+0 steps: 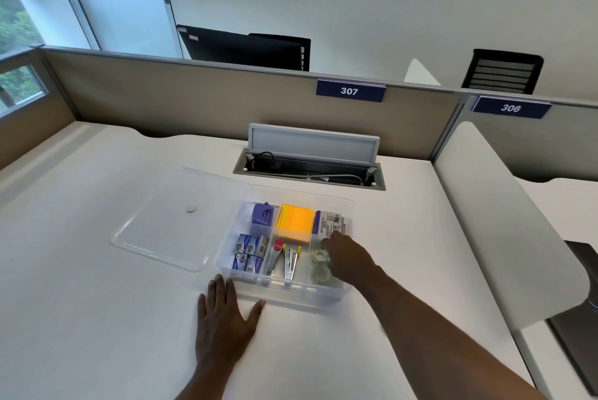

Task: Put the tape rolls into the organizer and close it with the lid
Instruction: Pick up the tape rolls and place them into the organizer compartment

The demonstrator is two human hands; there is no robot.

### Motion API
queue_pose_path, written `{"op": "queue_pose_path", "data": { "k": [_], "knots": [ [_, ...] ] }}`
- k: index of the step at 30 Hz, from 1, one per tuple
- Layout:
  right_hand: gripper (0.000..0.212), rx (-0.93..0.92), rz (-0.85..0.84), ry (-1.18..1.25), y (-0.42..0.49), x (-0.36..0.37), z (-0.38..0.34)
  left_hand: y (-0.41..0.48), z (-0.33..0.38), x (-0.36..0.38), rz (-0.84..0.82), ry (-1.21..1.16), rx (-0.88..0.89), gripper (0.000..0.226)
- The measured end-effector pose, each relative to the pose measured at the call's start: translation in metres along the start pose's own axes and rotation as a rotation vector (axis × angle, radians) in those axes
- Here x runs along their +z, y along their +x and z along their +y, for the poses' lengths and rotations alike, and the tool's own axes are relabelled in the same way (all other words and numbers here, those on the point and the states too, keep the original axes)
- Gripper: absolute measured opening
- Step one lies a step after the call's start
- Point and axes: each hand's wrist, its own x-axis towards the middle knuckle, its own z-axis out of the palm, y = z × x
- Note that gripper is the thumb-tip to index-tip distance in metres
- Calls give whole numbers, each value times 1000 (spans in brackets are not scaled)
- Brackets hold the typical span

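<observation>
Right hand (348, 252) reaches into the near-right compartment of the clear organizer (348, 287), lower centre of frame. Two clear tape rolls (320, 265) lie there, one behind the other, just left of the fingers. The fingertips are at the far roll; whether they pinch it or have let go cannot be told, as the knuckles hide the contact. Left hand (226, 318) lies flat and spread on the desk (81, 270), at the organizer's near-left corner, holding nothing. The lid (174, 221) lies flat directly left of the organizer, its edge against it, long axis running away from the viewer. The left hand is nearer the lid. The transparent rolls are hard to outline.
</observation>
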Motion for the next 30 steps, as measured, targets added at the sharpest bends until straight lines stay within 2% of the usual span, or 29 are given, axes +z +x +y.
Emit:
{"op": "queue_pose_path", "data": {
  "k": [3,6,8,10,12,14,15,18,20,23,25,27,28,30],
  "knots": [
    [28,-2,96,31,-3,3,1,0,0,0,-3,-1,-1,96],
    [20,47,349,86,-6,4,2,0,0,0,2,-3,6,95],
    [22,192,502,98,-8,-1,6,0,0,1,0,-3,8,95],
    [22,349,582,93,-16,-7,15,0,0,1,0,-2,6,95],
    [20,458,548,29,-27,-6,25,0,0,0,-3,-5,2,95],
    [30,557,456,28,-40,-2,34,-1,0,0,-2,-6,4,95],
    [35,613,385,75,-45,0,38,-1,0,1,-2,-8,4,95],
    [34,816,17,156,-57,3,50,0,-1,0,-8,-12,8,95],
    [42,788,-147,137,-67,6,54,-1,0,-1,-12,-15,10,95],
    [51,746,-304,156,-76,12,50,-1,0,-5,-21,-26,13,96],
    [42,765,-303,188,-84,19,45,-1,0,-7,-29,-26,13,97],
    [10,744,-180,149,-94,22,41,-2,1,-9,-40,-32,14,97],
    [9,726,-106,130,-98,28,41,-2,2,-10,-46,-36,15,98],
    [24,688,65,131,-105,33,39,-3,1,-11,-53,-42,13,98]
  ]
}}
